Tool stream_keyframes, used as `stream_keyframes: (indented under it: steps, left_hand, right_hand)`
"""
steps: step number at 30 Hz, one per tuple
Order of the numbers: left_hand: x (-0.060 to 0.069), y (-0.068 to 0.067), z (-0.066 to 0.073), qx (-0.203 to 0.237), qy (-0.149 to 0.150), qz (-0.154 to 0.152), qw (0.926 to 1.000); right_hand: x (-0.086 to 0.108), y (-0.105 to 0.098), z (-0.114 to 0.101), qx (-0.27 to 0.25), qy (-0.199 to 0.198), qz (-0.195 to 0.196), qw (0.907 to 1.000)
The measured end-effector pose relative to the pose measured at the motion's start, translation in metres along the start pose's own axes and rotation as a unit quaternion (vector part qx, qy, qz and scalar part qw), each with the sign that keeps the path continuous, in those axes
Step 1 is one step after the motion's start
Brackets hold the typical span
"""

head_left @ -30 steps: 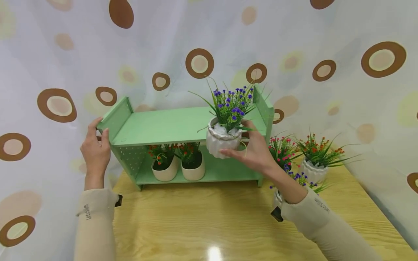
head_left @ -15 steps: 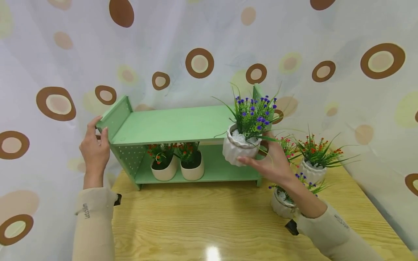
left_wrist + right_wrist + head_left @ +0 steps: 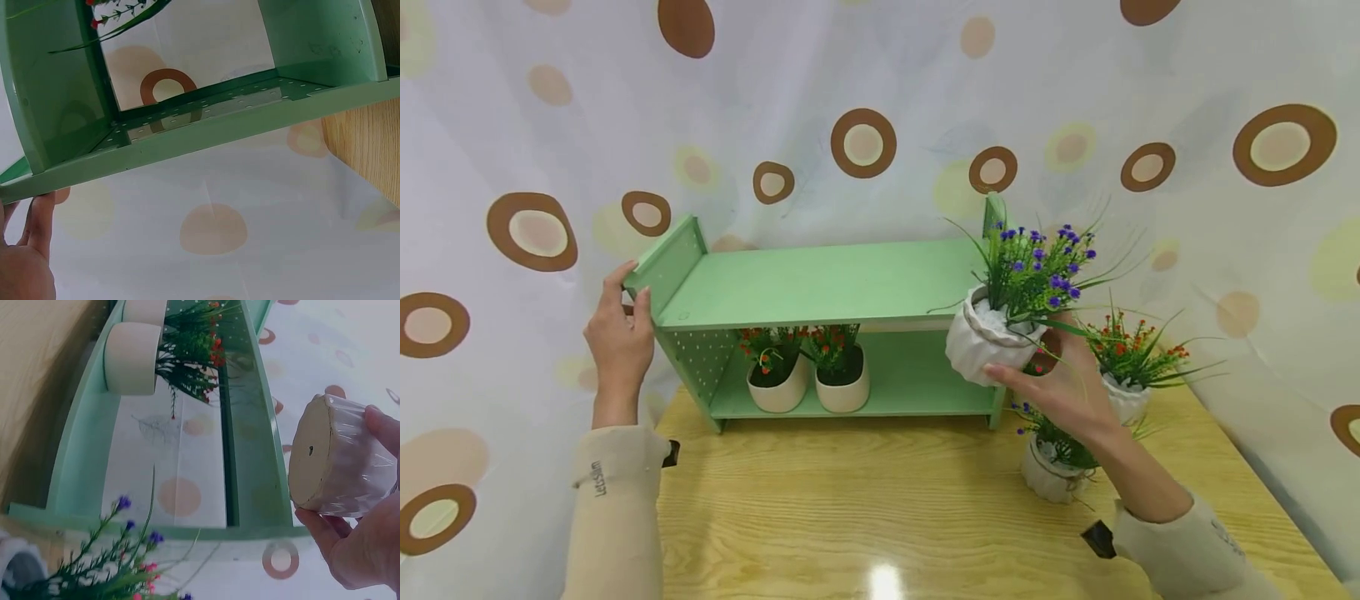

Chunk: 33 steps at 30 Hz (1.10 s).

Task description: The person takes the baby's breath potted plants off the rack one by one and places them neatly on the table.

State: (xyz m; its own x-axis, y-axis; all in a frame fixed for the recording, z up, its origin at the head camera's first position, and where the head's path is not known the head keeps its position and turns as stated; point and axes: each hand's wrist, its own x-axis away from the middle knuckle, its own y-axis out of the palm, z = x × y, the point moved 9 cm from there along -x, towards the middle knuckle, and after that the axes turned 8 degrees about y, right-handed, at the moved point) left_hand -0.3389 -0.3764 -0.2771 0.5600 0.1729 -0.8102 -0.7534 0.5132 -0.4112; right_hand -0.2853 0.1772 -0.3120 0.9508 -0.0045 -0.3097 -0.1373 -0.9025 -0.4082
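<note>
With the desk [image 3: 820, 508] below, our right hand [image 3: 1077, 392] holds a flowerpot [image 3: 988, 346], probably for carrying, next needing level support; our left hand [image 3: 621, 342] grips the shelf [image 3: 820, 283].

The upper board [image 3: 827, 283] of the green two-tier shelf [image 3: 673, 268] hides the tops of the red-flowered plants [image 3: 832, 342] below. The white fluted pot with purple flowers [image 3: 988, 350] conceals some fingers of the right hand [image 3: 1067, 387]; the right wrist view's right edge cuts its flowers off. The left wrist view crops the left hand [image 3: 619, 342]. Lettering [image 3: 1227, 537] on the right beige sleeve [image 3: 1176, 546] is too blurred to read.
</note>
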Motion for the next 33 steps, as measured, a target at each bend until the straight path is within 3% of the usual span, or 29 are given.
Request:
stream_keyframes:
  steps: [6,14,20,25,33]
  left_hand:
    - [0.0,-0.001,0.001,0.001,0.001,0.0,1.0]
    - [0.0,-0.002,-0.001,0.001,-0.002,0.003,1.0]
    - [-0.001,0.001,0.002,0.007,0.002,0.003,1.0]
    - [0.0,0.0,0.002,0.006,0.003,0.004,1.0]
    - [0.0,0.0,0.002,0.003,0.0,0.0,1.0]
  right_hand:
    - [0.015,-0.027,0.024,0.018,0.037,0.033,0.9986]
    - [0.034,-0.056,0.058,0.02,0.087,0.035,0.9954]
    - [0.045,-0.078,0.081,0.017,0.092,0.055,0.9941]
    - [0.054,-0.097,0.1,-0.054,0.089,0.071,0.992]
    - [0.066,-0.123,0.128,-0.165,0.092,0.104,0.9764]
